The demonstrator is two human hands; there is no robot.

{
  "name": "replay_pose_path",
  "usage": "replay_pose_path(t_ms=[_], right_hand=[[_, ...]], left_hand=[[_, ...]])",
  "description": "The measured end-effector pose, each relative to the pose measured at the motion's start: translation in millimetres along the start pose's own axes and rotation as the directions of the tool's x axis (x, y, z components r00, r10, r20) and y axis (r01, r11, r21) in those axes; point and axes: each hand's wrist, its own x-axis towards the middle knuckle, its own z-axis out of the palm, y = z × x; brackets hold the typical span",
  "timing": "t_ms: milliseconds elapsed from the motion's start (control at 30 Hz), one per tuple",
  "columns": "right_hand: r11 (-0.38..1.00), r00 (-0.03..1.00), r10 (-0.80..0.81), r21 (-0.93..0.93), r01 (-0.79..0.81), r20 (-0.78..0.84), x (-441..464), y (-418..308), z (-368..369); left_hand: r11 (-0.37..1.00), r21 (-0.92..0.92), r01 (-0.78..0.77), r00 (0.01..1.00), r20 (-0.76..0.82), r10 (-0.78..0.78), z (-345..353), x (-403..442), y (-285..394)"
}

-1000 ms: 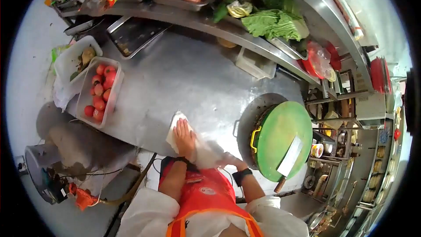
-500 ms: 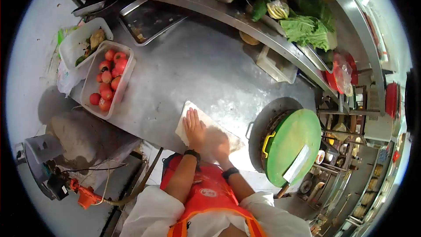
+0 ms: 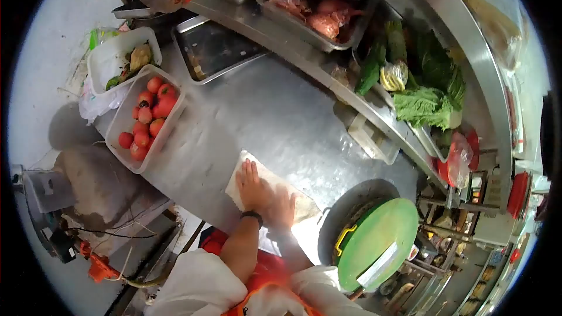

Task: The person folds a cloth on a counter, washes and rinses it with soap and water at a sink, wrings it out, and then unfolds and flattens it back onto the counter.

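Observation:
A pale cloth (image 3: 303, 203) lies spread on the steel worktop (image 3: 275, 111) near its front edge. My left hand (image 3: 253, 187) rests flat on the cloth's left part, fingers stretched out and pointing away from me. Close beside it on the right, my right hand (image 3: 282, 209) also lies on the cloth; it is a little blurred, with its fingers extended. Neither hand is closed around anything. To the right, a cleaver (image 3: 377, 266) lies on a round green chopping board (image 3: 380, 240) with a yellow handle.
A clear tub of tomatoes (image 3: 140, 131) stands at the left, beside a white tub (image 3: 99, 61) with scraps. A metal tray (image 3: 216, 50) lies behind. The raised shelf (image 3: 281, 38) carries meat (image 3: 331, 20) and leafy greens (image 3: 424, 105). A plastic container (image 3: 372, 137) sits below it.
My right hand has come leftward from the cloth's right side to beside my left hand. The cloth, bunched one second ago, is now spread out. The camera view has shifted.

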Motion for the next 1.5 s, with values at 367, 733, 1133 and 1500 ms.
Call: replay_pose_path(t_ms=[367, 733, 1133, 1500], right_hand=[[0.993, 0.985, 0.064, 0.107, -0.047, -0.162, 41.6, 14.6, -16.4], [0.954, 0.890, 0.275, 0.222, -0.204, -0.363, 35.0, 22.1, -6.8], [0.596, 0.531, 0.802, 0.317, -0.738, -0.272, -117.5, 38.4, 27.1], [0.728, 0.653, 0.684, 0.247, -0.639, -0.325, -89.3, 75.8, 8.5]], left_hand=[[0.994, -0.025, -0.106, 0.989, -0.110, 0.102, 20.5, 37.6, 15.9], [0.972, 0.147, -0.183, 0.975, -0.098, 0.199, 31.9, 33.9, 14.0], [0.841, 0.046, -0.539, 0.808, 0.309, 0.501, 26.4, -140.2, 25.9], [0.785, -0.035, -0.618, 0.749, 0.276, 0.602, 35.6, -111.6, 42.0]])
